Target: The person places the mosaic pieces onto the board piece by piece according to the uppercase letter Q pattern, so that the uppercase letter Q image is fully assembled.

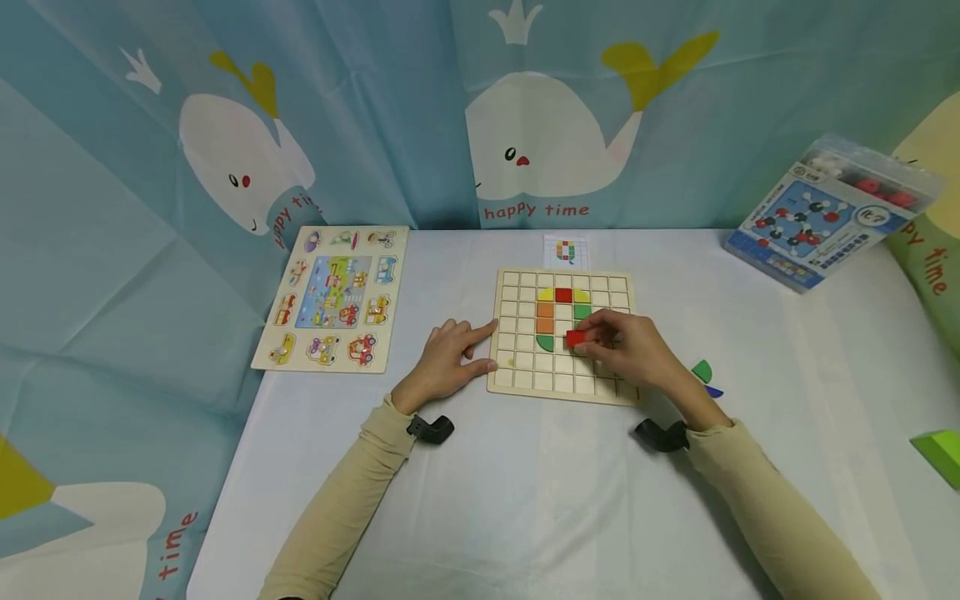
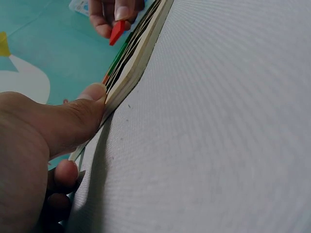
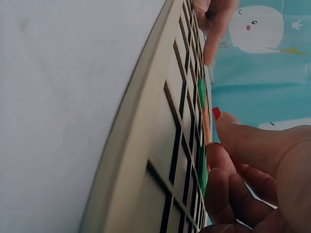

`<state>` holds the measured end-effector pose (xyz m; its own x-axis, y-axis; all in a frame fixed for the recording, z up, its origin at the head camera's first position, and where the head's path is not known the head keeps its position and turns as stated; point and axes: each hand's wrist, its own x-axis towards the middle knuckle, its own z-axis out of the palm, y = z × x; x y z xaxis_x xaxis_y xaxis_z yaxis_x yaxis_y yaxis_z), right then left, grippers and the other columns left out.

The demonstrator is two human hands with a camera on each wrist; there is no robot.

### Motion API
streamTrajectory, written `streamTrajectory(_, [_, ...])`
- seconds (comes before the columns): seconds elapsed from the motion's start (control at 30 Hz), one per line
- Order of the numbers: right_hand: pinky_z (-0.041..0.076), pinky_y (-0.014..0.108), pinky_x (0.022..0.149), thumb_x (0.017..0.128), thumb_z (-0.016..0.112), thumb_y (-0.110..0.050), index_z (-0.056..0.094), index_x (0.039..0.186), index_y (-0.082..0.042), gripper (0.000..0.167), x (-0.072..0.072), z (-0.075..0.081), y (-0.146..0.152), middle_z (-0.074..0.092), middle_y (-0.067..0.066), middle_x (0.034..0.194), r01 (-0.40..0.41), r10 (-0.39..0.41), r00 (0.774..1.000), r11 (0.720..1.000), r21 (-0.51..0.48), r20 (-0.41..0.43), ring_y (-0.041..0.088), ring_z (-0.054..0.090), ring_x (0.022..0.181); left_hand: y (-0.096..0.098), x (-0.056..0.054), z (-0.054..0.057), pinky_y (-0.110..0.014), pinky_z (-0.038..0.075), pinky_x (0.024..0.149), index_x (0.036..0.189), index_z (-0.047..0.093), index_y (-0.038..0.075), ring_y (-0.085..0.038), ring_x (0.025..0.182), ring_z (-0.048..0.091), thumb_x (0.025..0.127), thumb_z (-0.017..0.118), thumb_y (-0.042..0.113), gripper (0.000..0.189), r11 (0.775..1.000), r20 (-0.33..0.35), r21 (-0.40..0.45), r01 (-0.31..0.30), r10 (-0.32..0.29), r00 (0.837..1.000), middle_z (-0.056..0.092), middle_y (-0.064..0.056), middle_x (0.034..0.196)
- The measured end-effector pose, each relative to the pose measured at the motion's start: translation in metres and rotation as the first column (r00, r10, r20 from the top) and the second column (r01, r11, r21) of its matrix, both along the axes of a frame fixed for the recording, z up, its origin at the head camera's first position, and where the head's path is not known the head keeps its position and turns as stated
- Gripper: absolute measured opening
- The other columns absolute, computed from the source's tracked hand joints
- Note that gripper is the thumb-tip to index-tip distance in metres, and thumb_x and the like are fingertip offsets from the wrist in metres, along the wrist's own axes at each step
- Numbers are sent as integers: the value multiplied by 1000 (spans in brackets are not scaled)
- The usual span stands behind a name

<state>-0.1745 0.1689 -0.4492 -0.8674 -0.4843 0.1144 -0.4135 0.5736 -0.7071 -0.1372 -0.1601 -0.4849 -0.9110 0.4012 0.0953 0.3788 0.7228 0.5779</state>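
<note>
A wooden grid board lies on the table with yellow, red, orange and green pieces set in its upper middle cells. My right hand pinches a red square tile between thumb and fingers, over the board just right of the green quarter-round piece. In the left wrist view the red tile shows tilted, above the board's surface. My left hand touches the board's left edge with its extended index finger and thumb. From the left wrist, the thumb appears pressed against the board's side.
Behind the board lies a small pattern card. A green piece and a blue piece lie near my right wrist. To the left is a vehicle picture puzzle; a boxed molecule set stands back right. A green block sits far right.
</note>
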Motion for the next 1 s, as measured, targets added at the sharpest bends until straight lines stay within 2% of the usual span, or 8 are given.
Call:
streamTrajectory(0.27, [52,21,71,91,85,-10,75,110,-1,23,-2,-1,-10,72,7,91,-27,28,999,999,39,-22,16,64,78,0,0,0,-32,24,78,157,54,13,-15,80,32,95,80,34,70,1000,8,0,-8,8,1000,47,1,81])
streamTrajectory(0.5, [44,27,65,93,83,-13,75,108,-2,21,-1,2,-18,71,7,91,-13,16,1000,991,130,-21,16,55,73,0,-1,0,-32,24,78,157,54,13,-16,80,33,95,80,34,70,1000,5,8,-4,4,1000,47,1,81])
streamTrajectory(0.7, [44,31,67,92,83,-11,76,108,-2,20,-1,5,-21,73,9,93,-8,11,1000,983,182,-18,16,56,74,0,-1,0,-32,24,77,157,53,14,-15,80,33,96,80,35,70,1000,6,4,-4,4,1000,47,1,81])
streamTrajectory(1.0, [46,31,66,90,84,-12,78,108,-4,20,-1,5,-22,74,8,93,-32,38,999,983,180,-28,15,58,74,-1,-1,0,-32,24,78,158,53,15,-16,80,33,96,80,35,71,1000,22,2,-8,8,1000,46,1,80])
